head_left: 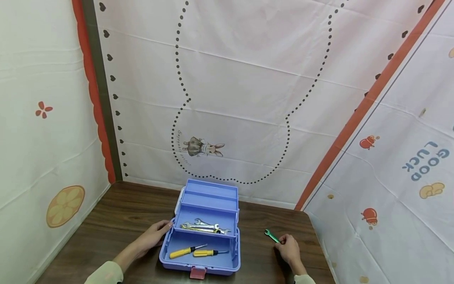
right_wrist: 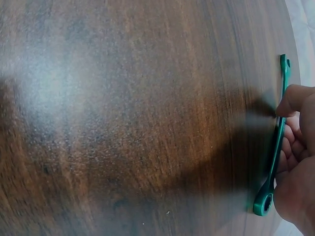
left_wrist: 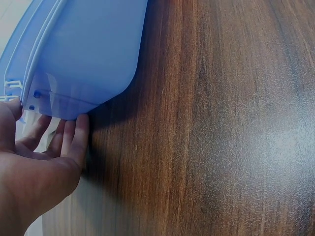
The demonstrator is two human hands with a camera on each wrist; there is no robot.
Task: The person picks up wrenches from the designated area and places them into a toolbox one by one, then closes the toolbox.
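A blue-purple plastic toolbox (head_left: 164,258) stands open on the table. Several silver wrenches (head_left: 203,226) lie in its raised tray, and two yellow-handled screwdrivers (head_left: 184,252) rest in the bottom. At the toolbox's left side, my left hand (head_left: 152,238) touches the outer wall with its fingertips, the thumb near the rim and tray linkage in the left wrist view (left_wrist: 49,167). To the right of the box, my right hand (head_left: 290,249) pinches a green combination wrench (head_left: 271,236) around its shank. In the right wrist view, the wrench's ring end (right_wrist: 263,204) shows close to the tabletop.
The dark wood-grain table (head_left: 131,205) has printed white cloth walls (head_left: 234,130) at its back and sides. A red latch (head_left: 197,273) juts from the toolbox's front. The lid leans back behind the raised tray.
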